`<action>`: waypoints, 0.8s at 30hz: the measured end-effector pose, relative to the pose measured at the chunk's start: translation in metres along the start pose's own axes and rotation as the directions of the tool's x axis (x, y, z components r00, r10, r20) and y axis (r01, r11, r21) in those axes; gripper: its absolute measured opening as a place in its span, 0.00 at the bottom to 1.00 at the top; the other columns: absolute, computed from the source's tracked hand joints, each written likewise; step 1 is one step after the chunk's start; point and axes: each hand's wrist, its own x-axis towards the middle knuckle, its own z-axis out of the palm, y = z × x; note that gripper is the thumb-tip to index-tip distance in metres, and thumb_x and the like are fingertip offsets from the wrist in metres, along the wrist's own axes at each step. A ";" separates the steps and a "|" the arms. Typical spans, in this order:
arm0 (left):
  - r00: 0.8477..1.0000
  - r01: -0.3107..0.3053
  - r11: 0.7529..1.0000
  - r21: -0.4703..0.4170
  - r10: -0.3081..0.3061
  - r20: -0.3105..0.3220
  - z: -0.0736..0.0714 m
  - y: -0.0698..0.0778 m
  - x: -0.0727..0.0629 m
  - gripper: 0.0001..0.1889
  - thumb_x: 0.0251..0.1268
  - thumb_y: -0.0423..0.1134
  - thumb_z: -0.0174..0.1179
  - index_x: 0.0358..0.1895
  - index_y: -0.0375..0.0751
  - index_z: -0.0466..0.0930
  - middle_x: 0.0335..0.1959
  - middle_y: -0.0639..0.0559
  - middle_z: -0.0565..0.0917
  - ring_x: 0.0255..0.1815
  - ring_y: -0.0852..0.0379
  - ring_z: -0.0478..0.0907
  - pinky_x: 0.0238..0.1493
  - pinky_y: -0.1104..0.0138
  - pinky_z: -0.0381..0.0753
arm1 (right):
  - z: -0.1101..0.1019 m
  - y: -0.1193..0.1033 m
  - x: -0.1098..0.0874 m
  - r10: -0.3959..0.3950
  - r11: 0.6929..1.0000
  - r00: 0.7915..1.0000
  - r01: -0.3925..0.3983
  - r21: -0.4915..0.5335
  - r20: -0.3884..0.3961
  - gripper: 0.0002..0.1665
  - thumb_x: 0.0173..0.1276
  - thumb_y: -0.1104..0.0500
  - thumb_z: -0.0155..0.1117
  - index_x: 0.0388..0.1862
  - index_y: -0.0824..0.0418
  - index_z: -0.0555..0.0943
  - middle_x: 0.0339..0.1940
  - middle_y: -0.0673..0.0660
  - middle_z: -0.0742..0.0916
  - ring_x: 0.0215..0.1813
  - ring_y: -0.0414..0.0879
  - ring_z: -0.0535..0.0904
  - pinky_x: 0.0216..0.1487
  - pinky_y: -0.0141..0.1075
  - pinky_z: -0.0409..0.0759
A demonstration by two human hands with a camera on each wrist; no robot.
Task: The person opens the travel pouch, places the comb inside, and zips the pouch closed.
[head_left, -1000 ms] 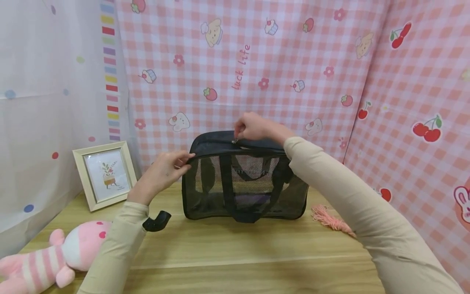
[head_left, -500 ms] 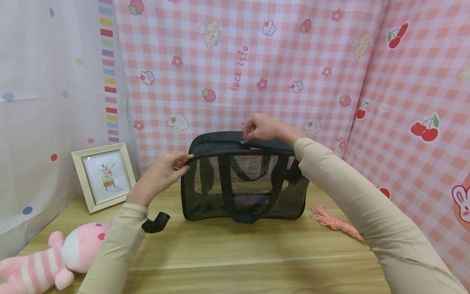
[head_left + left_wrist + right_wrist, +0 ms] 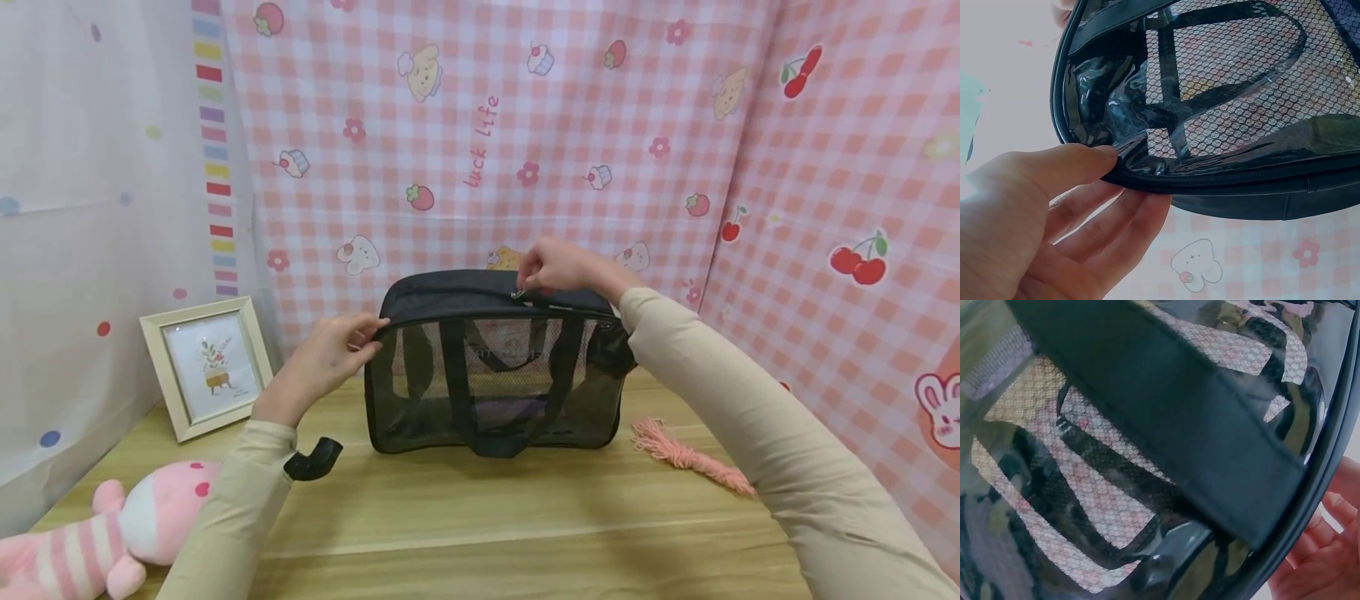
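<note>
A black zip bag (image 3: pixel 495 375) with clear front, mesh back and black handles stands upright on the table. My left hand (image 3: pixel 333 354) pinches its upper left corner; in the left wrist view the thumb (image 3: pixel 1079 164) lies over the clear panel, the fingers behind the edge. My right hand (image 3: pixel 558 265) is over the bag's top, thumb and finger pinching the metal zipper pull (image 3: pixel 517 293). The seam left of the pull looks joined; a narrow gap shows to its right. Something purple (image 3: pixel 510 407) shows through the clear front. The right wrist view shows a wide handle strap (image 3: pixel 1166 419) close up.
A cream picture frame (image 3: pixel 210 367) stands at the back left. A pink striped plush toy (image 3: pixel 112 533) lies at front left, near a black curved pipe-like piece (image 3: pixel 318 460) beside the left sleeve. A pink yarn bundle (image 3: pixel 686 457) lies right of the bag, partly under the right forearm.
My right hand has drawn the zipper pull to the right along the bag's top. The left hand keeps its pinch on the corner. The head view has shifted slightly.
</note>
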 end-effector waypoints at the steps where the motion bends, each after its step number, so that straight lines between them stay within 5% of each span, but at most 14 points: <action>1: 1.000 0.002 1.000 0.000 -0.002 0.000 0.000 0.000 0.000 0.15 0.64 0.27 0.59 0.54 0.35 0.79 0.47 0.38 0.82 0.41 0.44 0.82 0.40 0.54 0.83 | 0.000 0.002 -0.001 -0.002 1.000 1.000 0.002 -0.002 -0.004 0.08 0.64 0.70 0.58 0.35 0.69 0.84 0.26 0.59 0.84 0.21 0.43 0.75 0.27 0.32 0.78; 13: 1.000 0.001 1.000 -0.009 -0.001 0.001 0.000 -0.001 -0.002 0.15 0.64 0.27 0.59 0.54 0.35 0.79 0.47 0.38 0.82 0.41 0.44 0.82 0.40 0.54 0.83 | -0.004 0.014 -0.015 0.012 1.000 0.999 -0.012 0.001 -0.038 0.10 0.67 0.68 0.56 0.36 0.67 0.84 0.25 0.58 0.85 0.23 0.45 0.76 0.27 0.35 0.77; 24: 1.000 0.013 1.000 -0.015 -0.013 0.004 0.000 -0.003 -0.002 0.16 0.65 0.28 0.59 0.55 0.34 0.78 0.46 0.37 0.82 0.41 0.44 0.82 0.39 0.54 0.83 | -0.012 0.052 -0.046 0.085 0.996 0.995 -0.085 0.002 -0.051 0.12 0.70 0.66 0.53 0.39 0.69 0.84 0.26 0.60 0.84 0.26 0.53 0.77 0.28 0.38 0.76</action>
